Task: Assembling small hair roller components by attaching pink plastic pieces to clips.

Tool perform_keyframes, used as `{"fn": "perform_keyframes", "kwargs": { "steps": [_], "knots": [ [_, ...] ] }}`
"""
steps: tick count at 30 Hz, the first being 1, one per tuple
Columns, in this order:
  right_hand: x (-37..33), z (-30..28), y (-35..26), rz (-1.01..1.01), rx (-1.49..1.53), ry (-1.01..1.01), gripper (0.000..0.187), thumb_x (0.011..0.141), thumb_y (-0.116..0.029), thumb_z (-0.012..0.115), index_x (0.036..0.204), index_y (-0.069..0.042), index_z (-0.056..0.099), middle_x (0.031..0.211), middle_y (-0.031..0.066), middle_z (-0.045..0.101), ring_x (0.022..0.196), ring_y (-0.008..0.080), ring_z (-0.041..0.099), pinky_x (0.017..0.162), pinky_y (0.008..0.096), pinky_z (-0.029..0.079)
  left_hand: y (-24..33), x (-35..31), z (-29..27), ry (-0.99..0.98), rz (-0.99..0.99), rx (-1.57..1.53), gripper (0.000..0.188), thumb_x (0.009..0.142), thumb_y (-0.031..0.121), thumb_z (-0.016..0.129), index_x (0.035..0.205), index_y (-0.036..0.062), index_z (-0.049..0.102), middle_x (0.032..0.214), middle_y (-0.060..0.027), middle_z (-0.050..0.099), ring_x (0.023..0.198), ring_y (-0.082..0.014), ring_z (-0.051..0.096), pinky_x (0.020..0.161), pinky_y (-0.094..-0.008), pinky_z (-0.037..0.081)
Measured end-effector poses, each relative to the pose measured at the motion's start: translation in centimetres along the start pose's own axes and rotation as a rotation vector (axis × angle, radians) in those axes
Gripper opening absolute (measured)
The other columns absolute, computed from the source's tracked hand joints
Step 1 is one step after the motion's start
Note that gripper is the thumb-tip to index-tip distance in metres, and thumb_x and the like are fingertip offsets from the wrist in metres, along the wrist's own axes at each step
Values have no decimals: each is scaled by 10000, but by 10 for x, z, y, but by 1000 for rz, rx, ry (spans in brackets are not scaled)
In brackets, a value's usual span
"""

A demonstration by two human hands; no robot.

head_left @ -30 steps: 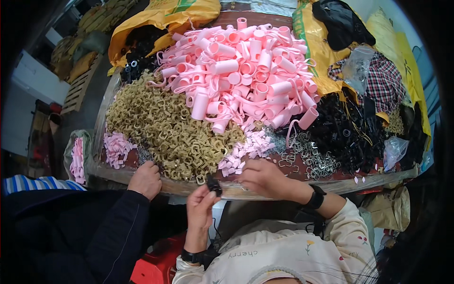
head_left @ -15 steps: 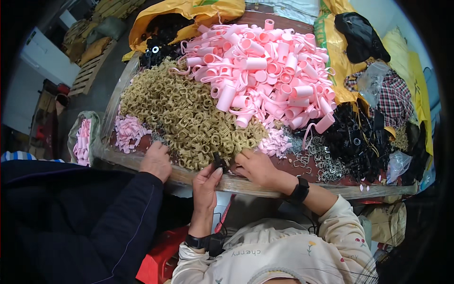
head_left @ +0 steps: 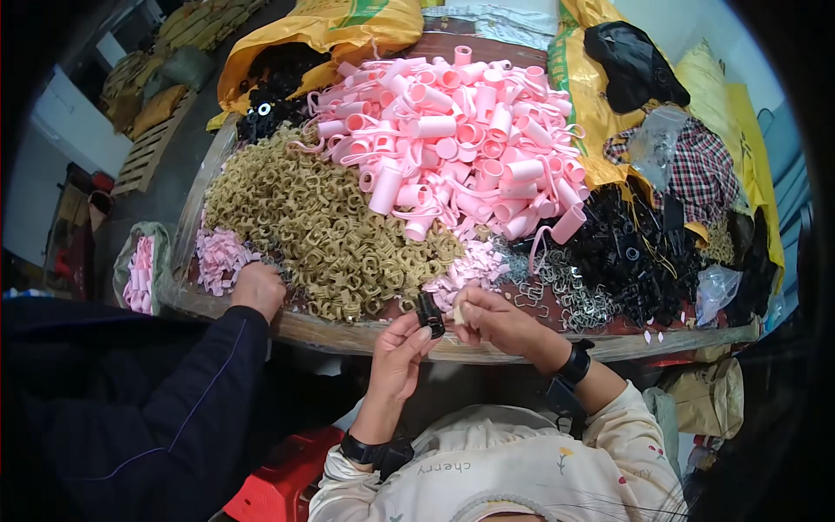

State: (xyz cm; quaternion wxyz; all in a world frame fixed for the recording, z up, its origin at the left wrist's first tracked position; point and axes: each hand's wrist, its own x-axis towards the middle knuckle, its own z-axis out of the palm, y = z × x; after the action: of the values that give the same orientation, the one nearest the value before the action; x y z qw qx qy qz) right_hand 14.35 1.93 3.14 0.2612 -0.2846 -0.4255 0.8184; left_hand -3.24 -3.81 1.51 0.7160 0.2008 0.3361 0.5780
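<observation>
My left hand (head_left: 398, 352) pinches a small black plastic part (head_left: 430, 313) that has an open, frame-like shape. Just to its right, my right hand (head_left: 500, 322) grips a small beige plastic piece (head_left: 459, 311), partly covered by the fingers. Both parts are held close together above the table's front edge, with a narrow gap between them. Beyond my hands lies a big heap of olive-beige plastic clips (head_left: 322, 235). Small flat pink pieces (head_left: 474, 265) are piled right behind my right hand.
Pink tubes with straps (head_left: 461, 130) form a tall heap at the back. Metal wire loops (head_left: 574, 291) and black parts (head_left: 639, 244) lie to the right. A co-worker's hand (head_left: 259, 291) rests at the left table edge, near more pink pieces (head_left: 222, 259). Yellow sacks (head_left: 365, 30) stand behind.
My right hand has come away from the beige heap with a beige piece. My left hand has turned the black part and brought it beside that piece. The whole view has shifted slightly.
</observation>
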Motion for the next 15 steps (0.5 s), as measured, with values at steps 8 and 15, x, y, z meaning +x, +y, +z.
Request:
{"fn": "perform_keyframes", "kwargs": {
  "steps": [8, 15],
  "knots": [
    [-17, -18, 6, -16, -94, 43, 98, 856, -143, 514, 912, -68, 485, 726, -18, 492, 606, 46, 434, 527, 184, 338, -19, 9, 10, -106, -114, 5, 276, 783, 41, 568, 1045, -32, 523, 959, -83, 591, 868, -125, 573, 788, -250, 476],
    [-29, -11, 5, -446, -845, 306, 155, 836, -110, 545, 959, -31, 494, 777, 15, 551, 729, 79, 538, 627, 209, 429, -26, 18, 16, -131, -149, -141, 266, 793, 30, 550, 1047, -36, 518, 959, -87, 589, 891, -137, 570, 819, -257, 464]
  ]
}}
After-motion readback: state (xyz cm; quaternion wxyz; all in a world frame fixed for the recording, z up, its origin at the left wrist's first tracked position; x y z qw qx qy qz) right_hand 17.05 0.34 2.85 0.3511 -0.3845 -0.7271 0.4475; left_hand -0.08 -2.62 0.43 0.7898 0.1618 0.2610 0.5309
